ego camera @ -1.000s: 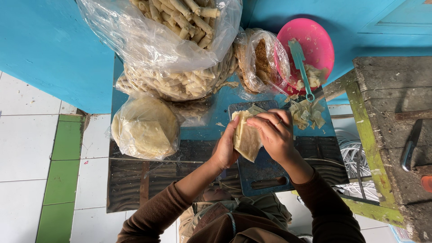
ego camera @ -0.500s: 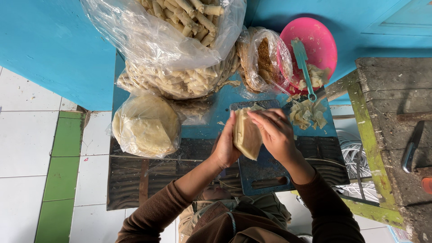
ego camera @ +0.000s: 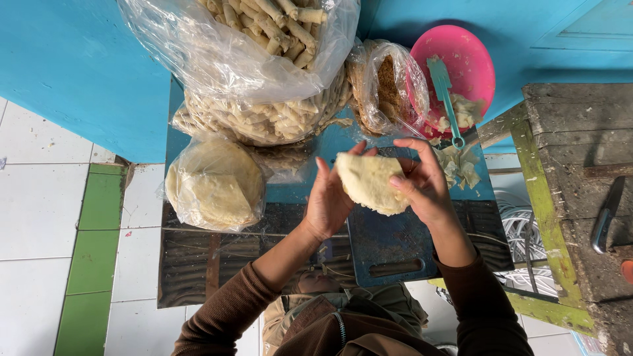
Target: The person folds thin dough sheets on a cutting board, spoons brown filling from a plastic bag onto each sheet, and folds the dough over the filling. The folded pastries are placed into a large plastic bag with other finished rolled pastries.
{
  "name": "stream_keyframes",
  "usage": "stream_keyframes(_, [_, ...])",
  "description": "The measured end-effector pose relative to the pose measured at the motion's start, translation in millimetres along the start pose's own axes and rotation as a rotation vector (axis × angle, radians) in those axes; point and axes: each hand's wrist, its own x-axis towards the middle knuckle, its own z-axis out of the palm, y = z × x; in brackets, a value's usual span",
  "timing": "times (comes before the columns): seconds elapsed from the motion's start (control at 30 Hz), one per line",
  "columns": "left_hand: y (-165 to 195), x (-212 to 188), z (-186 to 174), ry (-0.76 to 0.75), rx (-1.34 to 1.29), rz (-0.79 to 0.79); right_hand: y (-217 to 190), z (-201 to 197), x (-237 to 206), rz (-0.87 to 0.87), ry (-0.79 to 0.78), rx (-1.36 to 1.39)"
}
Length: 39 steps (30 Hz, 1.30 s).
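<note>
- Big clear bag of rolled sticks (ego camera: 264, 59) fills the upper centre of the frame, out of the work area.
- Bagged stack of round wrappers (ego camera: 214, 183) lies centre left, within easy reach.
- Pink bowl (ego camera: 461, 62) with a teal scoop (ego camera: 443, 92) stands upper right.
- Pale wrapper (ego camera: 369, 183) sits mid-frame above the blue board (ego camera: 389, 244), pinched between left hand (ego camera: 330, 201) and right hand (ego camera: 425, 188); fingers closed on its edges, presumably keeping it flat.

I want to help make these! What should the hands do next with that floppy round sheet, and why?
Probably lay the pale wrapper sheet flat on the blue cutting board. Both the left hand and right hand hold it up in the air, nothing is on it, and the filling sits in the pink bowl.
</note>
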Motion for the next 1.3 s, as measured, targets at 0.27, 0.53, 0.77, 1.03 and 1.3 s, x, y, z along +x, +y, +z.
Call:
stream_keyframes(0.27, [1,2,4,0.009,-0.308,-0.056,-4,35,2,-0.652,0.164,-1.016])
stream_keyframes(0.53, [-14,0,-1,0.049,-0.063,0.034,-1,48,-5,-0.528,0.044,-0.795])
stream_keyframes(0.77, [-28,0,-10,0.100,0.136,0.173,-2,45,-9,-0.487,0.032,-0.729])
stream_keyframes(1.03, [-36,-2,-17,0.091,0.137,0.176,6,45,-8,-0.466,0.078,-0.812])
stream_keyframes(1.3, [-34,-3,-14,0.103,0.184,0.152,2,44,-6,-0.497,0.038,-0.775])
